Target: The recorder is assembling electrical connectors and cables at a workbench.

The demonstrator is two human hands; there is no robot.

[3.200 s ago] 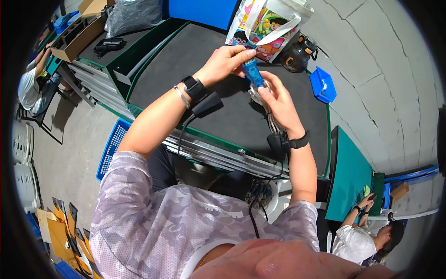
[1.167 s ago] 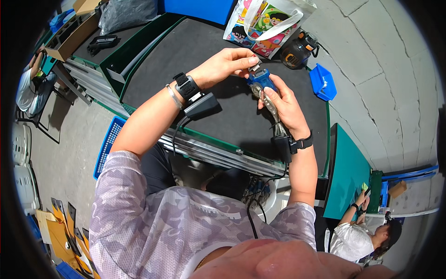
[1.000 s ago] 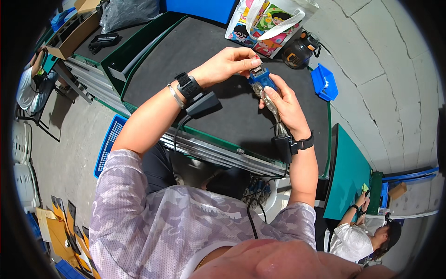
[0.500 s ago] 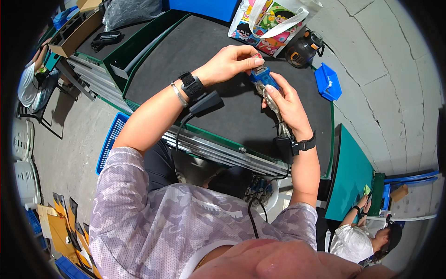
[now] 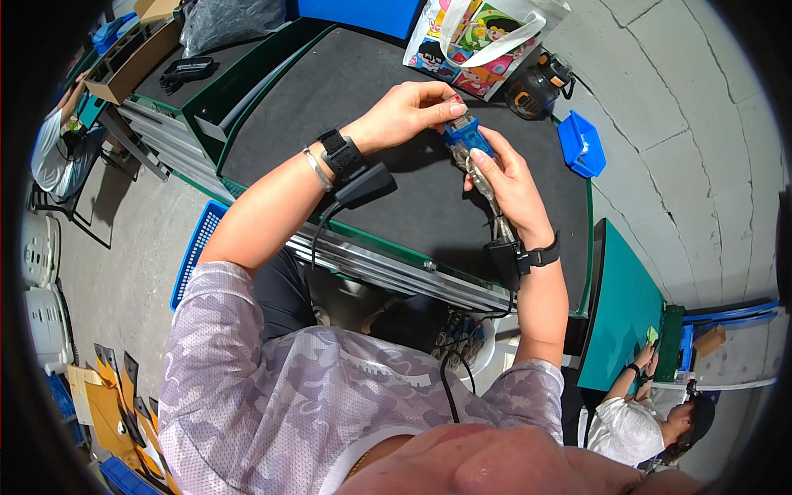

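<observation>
Over the dark work mat, a blue cable connector (image 5: 466, 136) with a metal end sits between my hands. My right hand (image 5: 513, 183) is closed round the connector's lower part and its clear grey cable (image 5: 482, 186), which is bundled and runs down along the palm. At the metal end, my left hand (image 5: 410, 114) pinches a small red piece (image 5: 456, 101) between thumb and fingertips. The red piece touches or nearly touches the metal; its exact fit is too small to tell. Both wrists carry black straps, with a black device (image 5: 363, 186) by the left one.
On the dark mat (image 5: 346, 91), a printed tote bag (image 5: 474, 49) and black bottle (image 5: 535, 89) stand at the back. A small blue bin (image 5: 582, 144) sits at the right edge. A blue basket (image 5: 196, 252) is left below. A co-worker (image 5: 639, 425) sits at lower right.
Almost nothing differs. Both hands keep the same hold on the connector and the red piece, with at most a tiny shift.
</observation>
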